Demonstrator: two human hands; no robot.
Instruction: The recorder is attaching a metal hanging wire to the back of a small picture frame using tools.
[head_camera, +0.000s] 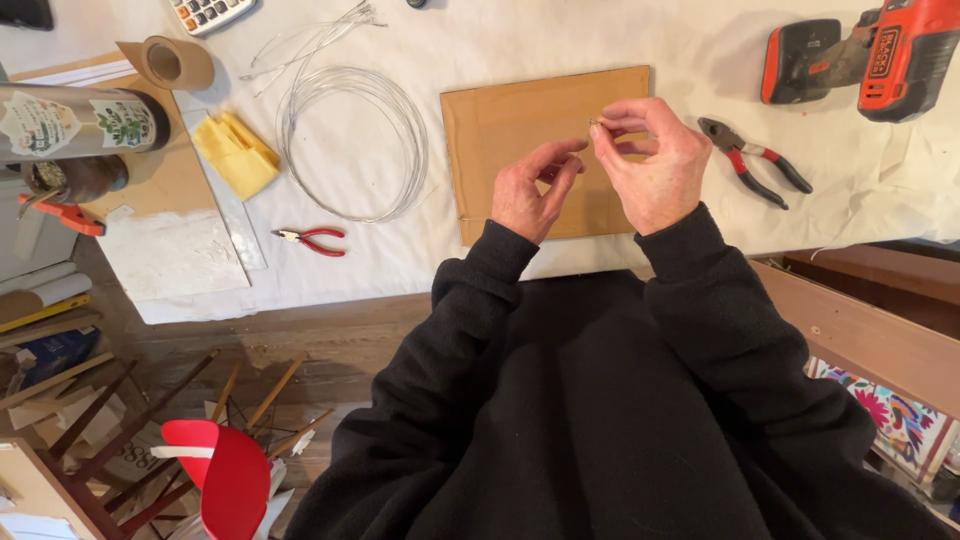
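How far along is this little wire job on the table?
Early, by the look of it. Short wire lengths already lie cut beside the wire coil. Right now the right hand pinches a tiny piece at its fingertips while the left hand meets it above the cardboard sheet. The pliers lie unused, and most of the coil remains.

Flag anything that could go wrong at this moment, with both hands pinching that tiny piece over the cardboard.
1. The small piece is held only by fingertips of the right hand and left hand; it could slip and be hard to find on the white cloth.
2. The wire coil lies loose to the left; a sleeve might snag it.
3. The pliers sit close to the table edge and could get knocked off.
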